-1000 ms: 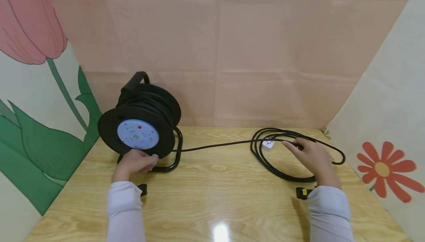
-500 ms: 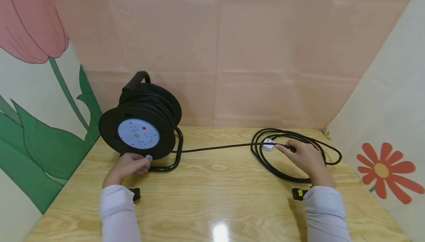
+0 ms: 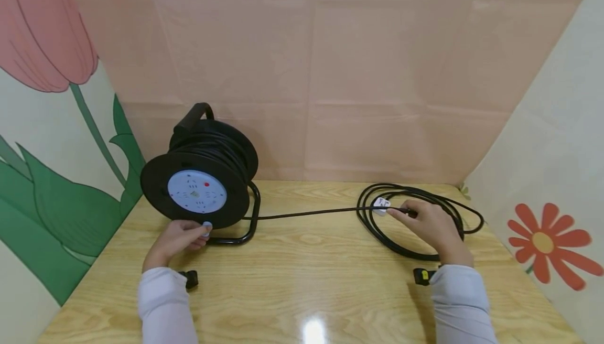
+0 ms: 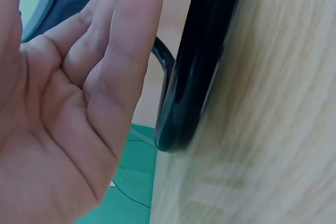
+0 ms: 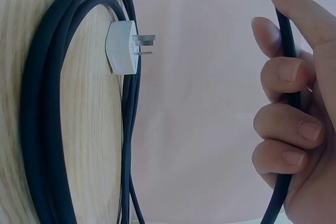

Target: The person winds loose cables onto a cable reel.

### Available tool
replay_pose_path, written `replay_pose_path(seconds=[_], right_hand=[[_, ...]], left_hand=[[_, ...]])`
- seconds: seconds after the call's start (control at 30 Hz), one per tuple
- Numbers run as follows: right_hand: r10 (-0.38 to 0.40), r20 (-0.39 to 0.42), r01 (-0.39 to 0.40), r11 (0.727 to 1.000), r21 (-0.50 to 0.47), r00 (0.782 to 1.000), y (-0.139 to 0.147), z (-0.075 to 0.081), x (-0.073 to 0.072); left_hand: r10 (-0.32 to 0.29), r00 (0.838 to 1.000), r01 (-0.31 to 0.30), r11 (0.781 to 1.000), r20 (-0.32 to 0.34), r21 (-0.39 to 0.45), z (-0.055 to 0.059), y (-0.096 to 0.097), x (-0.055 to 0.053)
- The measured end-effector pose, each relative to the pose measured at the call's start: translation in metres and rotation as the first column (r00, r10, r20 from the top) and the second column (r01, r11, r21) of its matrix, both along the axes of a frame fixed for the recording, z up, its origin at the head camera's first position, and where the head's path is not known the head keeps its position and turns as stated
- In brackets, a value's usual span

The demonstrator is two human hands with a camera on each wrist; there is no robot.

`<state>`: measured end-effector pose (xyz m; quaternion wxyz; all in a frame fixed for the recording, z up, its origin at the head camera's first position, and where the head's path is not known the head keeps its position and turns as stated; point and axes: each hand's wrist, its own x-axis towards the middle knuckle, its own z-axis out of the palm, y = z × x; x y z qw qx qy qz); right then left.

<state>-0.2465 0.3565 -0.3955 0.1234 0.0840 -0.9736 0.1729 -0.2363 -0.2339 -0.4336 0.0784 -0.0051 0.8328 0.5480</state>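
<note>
On the left of the head view stands a black cable reel [image 3: 153, 184] with a pale blue socket plate [image 3: 197, 192] on its face. My left hand [image 3: 175, 240] pinches the light blue crank knob [image 3: 206, 227] at the lower rim of that face. From the reel a black cable [image 3: 306, 213] runs across to my right hand [image 3: 431, 224], whose fingers curl round it, as the right wrist view confirms. Beneath that hand lie loose loops of cable [image 5: 41, 129] on the table. A white plug [image 5: 121, 48] sits at these loops, its metal pins showing.
The reel's black tube stand [image 3: 236, 240] rests on the wood-grain table [image 3: 302, 270]. Close behind rises a pink backdrop [image 3: 377, 71]. Flower-printed panels [image 3: 542, 176] close off both sides. The reel's carry handle [image 3: 189, 117] points up.
The reel face has turned slightly clockwise; the knob and my left hand have moved left along the bottom. My right hand has shifted a little left and nearer, lowering the cable.
</note>
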Motion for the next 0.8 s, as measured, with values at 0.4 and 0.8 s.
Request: replay_pose_path(seconds=[0.4, 0.8], right_hand=[[0.055, 0.025, -0.055, 0.998, 0.002, 0.998, -0.012, 0.000, 0.001], [0.072, 0.047, -0.072, 0.997, -0.002, 0.996, -0.024, 0.002, -0.003]], left_hand=[[0.155, 0.985, -0.163, 0.981, -0.078, -0.110, 0.000, -0.014, 0.007], [0.295, 0.940, -0.324, 0.928, -0.169, -0.186, 0.004, -0.026, 0.016]])
